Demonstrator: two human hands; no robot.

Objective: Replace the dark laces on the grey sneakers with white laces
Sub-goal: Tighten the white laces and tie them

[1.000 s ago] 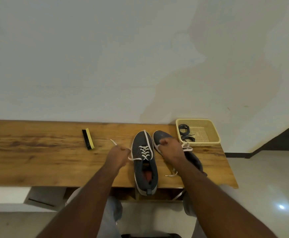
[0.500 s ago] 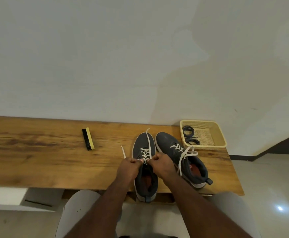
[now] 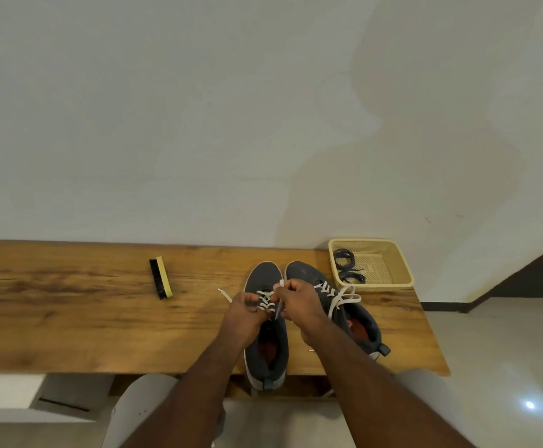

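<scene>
- Head view: wooden bench (image 3: 70,318) runs along a pale wall (image 3: 199,108); tiled floor (image 3: 506,367) shows at lower right.
- Two grey sneakers stand side by side on the bench, toes toward the wall. Left sneaker (image 3: 268,350) sits straight, heel overhanging the near edge. Right sneaker (image 3: 357,321) is angled, heel turned outward to the right.
- Left hand (image 3: 242,316) is over the left sneaker's lacing, fingers curled and pinching the white lace (image 3: 265,302) threaded through that shoe. One free lace end lies on the bench just left of the hand.
- Right hand (image 3: 297,305) is touching or nearly touching the left hand, fingers curled, gripping another strand of the same lace; a short length stands up above its knuckles.
- Right sneaker carries its own white lace, the second lace (image 3: 341,297), lying loose across the tongue.
- Yellow basket (image 3: 402,266) sits at the far right corner of the bench, near the right sneaker's toe; dark laces (image 3: 347,266) lie coiled in its left half.
- Brush (image 3: 161,278) with a yellow back and black bristles lies on its side, well apart to the left of the sneakers.
</scene>
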